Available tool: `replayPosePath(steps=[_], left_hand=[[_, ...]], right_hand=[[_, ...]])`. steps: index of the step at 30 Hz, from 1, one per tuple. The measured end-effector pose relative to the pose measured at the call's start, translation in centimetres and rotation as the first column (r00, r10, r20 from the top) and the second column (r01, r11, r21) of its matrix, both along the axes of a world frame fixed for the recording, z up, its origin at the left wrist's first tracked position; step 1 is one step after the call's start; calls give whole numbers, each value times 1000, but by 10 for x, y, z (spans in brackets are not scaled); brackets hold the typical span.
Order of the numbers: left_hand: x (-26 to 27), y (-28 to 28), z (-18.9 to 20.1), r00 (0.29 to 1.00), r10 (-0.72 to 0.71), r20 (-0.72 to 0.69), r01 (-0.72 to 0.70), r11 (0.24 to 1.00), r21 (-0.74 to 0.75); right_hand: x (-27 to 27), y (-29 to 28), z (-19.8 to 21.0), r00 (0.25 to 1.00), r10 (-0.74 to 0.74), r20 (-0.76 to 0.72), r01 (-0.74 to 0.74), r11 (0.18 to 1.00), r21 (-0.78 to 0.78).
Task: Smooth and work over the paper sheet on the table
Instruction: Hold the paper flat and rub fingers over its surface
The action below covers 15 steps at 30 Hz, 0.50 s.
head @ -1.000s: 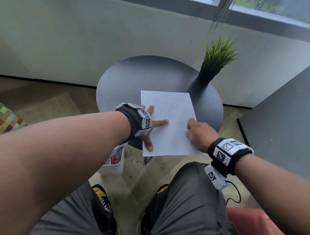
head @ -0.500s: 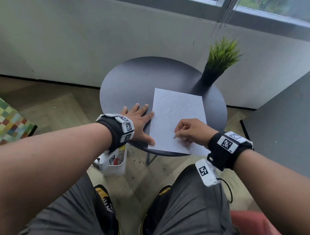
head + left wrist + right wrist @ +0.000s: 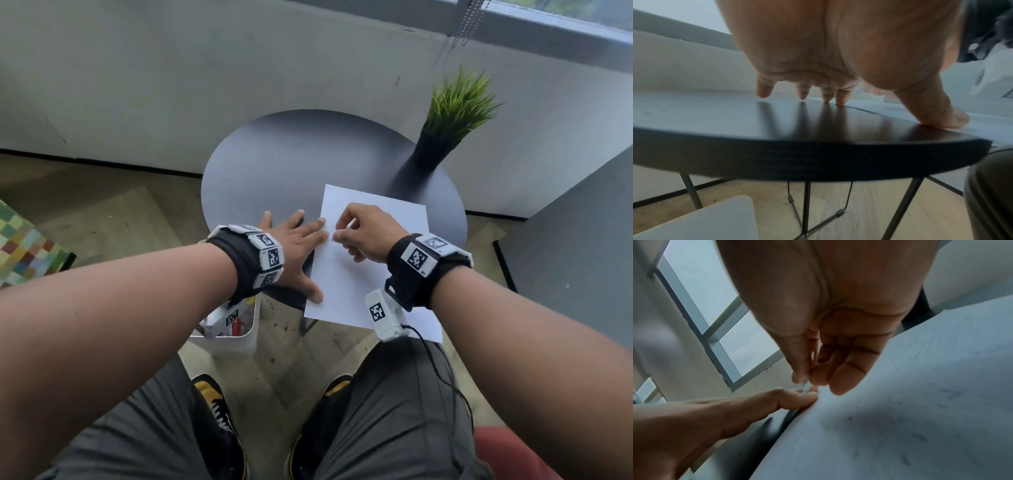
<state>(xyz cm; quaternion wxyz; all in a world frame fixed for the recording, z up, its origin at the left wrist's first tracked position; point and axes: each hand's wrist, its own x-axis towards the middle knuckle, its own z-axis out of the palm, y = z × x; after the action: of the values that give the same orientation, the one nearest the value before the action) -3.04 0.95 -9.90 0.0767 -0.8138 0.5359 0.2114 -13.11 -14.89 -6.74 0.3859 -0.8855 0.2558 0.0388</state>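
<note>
A white paper sheet [image 3: 359, 284] with faint pencil marks lies on the round dark table [image 3: 291, 164], its near end hanging over the table's front edge. My left hand [image 3: 294, 243] lies flat and spread on the table beside the sheet; its thumb and forefinger tip press the sheet's left edge [image 3: 900, 108]. My right hand [image 3: 363, 229] is curled over the sheet's upper left part. It pinches a thin pale stick [image 3: 805, 386], like a pen or pencil, whose tip touches the paper [image 3: 900, 402] next to the left forefinger.
A green plant in a dark vase [image 3: 452, 113] stands at the table's far right. A white bin [image 3: 239, 339] sits on the floor under the left wrist. A grey surface [image 3: 582, 246] rises at the right. My knees are just below the table edge.
My left hand has slid off the sheet to its left edge. My right hand has moved from the sheet's near right part up to its upper left edge.
</note>
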Motion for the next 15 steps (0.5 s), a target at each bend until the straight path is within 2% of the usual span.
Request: replayPosePath(steps=[2, 4, 5, 8, 9, 11, 13, 14, 15], left_hand=[[-4, 2, -2, 1000, -12, -3, 12, 1000, -16], [-6, 3, -5, 1000, 1, -19, -1, 1000, -24], [-6, 4, -6, 1000, 7, -27, -7, 1000, -26], [-5, 4, -4, 999, 10, -41, -12, 999, -34], [-5, 4, -4, 999, 8, -38, -9, 1000, -26], [-5, 3, -3, 1000, 2, -24, -2, 1000, -11], [-5, 2, -4, 1000, 1, -14, -1, 1000, -5], [-6, 3, -4, 1000, 3, -14, -3, 1000, -3], [-6, 2, -3, 1000, 3, -16, -3, 1000, -3]], right_hand=[[2, 1, -6, 999, -5, -40, 2, 997, -77], [0, 6, -9, 991, 62, -118, -91, 960, -263], [-2, 11, -10, 981, 126, -148, -167, 937, -305], [-11, 25, -6, 884, 391, -257, -444, 874, -196], [-12, 24, -4, 869, 406, -281, -458, 876, -150], [-5, 11, -4, 932, 261, -253, -307, 938, -164], [1, 0, -6, 981, 58, -187, -113, 948, -297], [1, 2, -7, 985, 38, -167, -97, 927, -361], [0, 8, -7, 981, 101, -164, -158, 908, -389]])
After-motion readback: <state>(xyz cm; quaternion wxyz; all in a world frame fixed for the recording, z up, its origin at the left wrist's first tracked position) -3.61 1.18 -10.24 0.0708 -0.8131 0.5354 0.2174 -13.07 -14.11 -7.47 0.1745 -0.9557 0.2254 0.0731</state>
